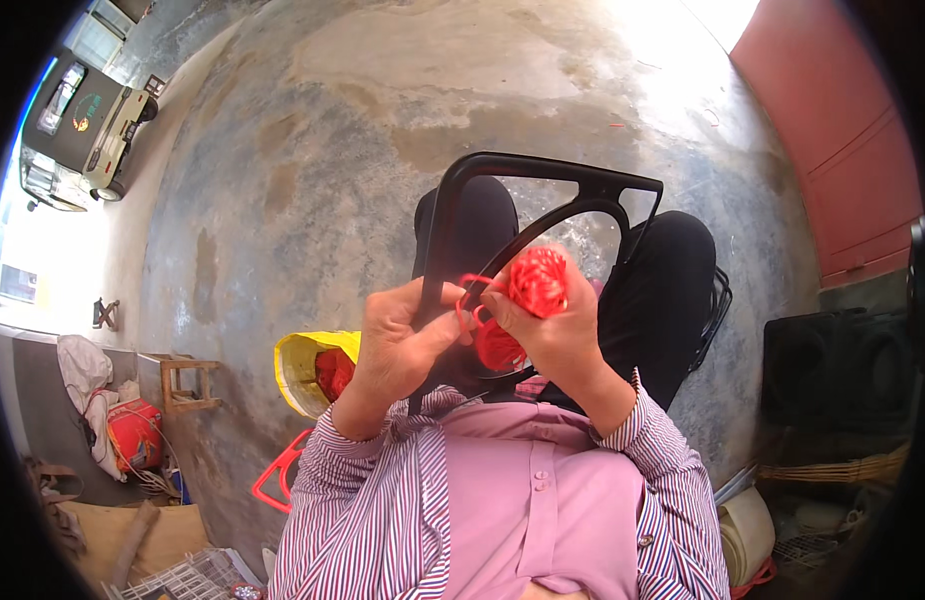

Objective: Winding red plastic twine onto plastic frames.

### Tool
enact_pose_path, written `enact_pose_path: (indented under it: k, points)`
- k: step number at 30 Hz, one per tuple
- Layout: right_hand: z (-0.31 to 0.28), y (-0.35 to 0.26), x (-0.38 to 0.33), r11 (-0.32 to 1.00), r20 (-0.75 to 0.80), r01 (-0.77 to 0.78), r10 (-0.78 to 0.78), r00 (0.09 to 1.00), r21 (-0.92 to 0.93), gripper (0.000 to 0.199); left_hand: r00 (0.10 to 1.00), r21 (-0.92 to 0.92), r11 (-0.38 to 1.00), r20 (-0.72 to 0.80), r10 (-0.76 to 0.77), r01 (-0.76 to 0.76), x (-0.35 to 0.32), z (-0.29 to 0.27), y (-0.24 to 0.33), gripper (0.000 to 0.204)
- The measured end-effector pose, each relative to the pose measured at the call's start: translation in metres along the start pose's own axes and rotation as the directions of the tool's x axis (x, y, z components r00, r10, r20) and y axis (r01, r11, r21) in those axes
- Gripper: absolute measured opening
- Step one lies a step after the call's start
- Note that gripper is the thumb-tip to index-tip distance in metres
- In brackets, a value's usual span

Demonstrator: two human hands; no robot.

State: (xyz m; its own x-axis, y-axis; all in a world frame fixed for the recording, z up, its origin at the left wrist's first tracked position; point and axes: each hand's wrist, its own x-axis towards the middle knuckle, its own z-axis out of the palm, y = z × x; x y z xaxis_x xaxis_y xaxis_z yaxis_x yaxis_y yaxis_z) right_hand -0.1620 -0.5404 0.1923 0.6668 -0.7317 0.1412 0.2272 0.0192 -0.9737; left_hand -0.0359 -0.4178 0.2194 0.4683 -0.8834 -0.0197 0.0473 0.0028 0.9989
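Note:
A black frame with a curved inner bar rests across my lap, between my knees. My right hand is closed round a bundle of shiny red cord, part of which bulges out below the palm. Close to the frame's left bar, my left hand pinches a loose strand of the same cord, its thumb and forefinger nearly meeting my right thumb. The strand makes a small loop between the two hands, beside the bar. Whether it goes round the bar is hidden by my fingers.
A yellow bag with red material inside stands left of my lap, with a red frame behind it. Further left are a wooden stool and a red container. Black panels stand at right. A vehicle is parked far left.

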Motion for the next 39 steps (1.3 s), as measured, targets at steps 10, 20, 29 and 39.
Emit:
enact_pose_path:
  k: [10, 20, 29, 39]
  points:
    - [-0.011, -0.017, -0.001, 0.398, 0.387, 0.787, -0.709, 0.59, -0.471, 0.026, 1.0, -0.024, 1.0, -0.001, 0.008, -0.008, 0.005, -0.005, -0.001, 0.01]
    - [-0.065, -0.062, -0.027, 0.785, 0.376, 0.045, -0.346, 0.86, 0.618, 0.025, 1.0, -0.188, 0.982, 0.016, 0.004, -0.001, 0.001, -0.026, -0.012, 0.014]
    - [-0.04, -0.033, -0.018, 0.948, 0.069, -0.134, 0.119, 0.99, 0.29, 0.03, 0.999, -0.048, 0.999, 0.034, -0.004, 0.006, 0.002, -0.01, -0.009, 0.015]
    - [-0.001, -0.007, -0.002, 0.961, 0.024, -0.124, 0.122, 0.992, 0.247, 0.022, 0.999, 0.03, 0.999, -0.028, 0.045, -0.044, 0.001, 0.008, -0.007, 0.011]
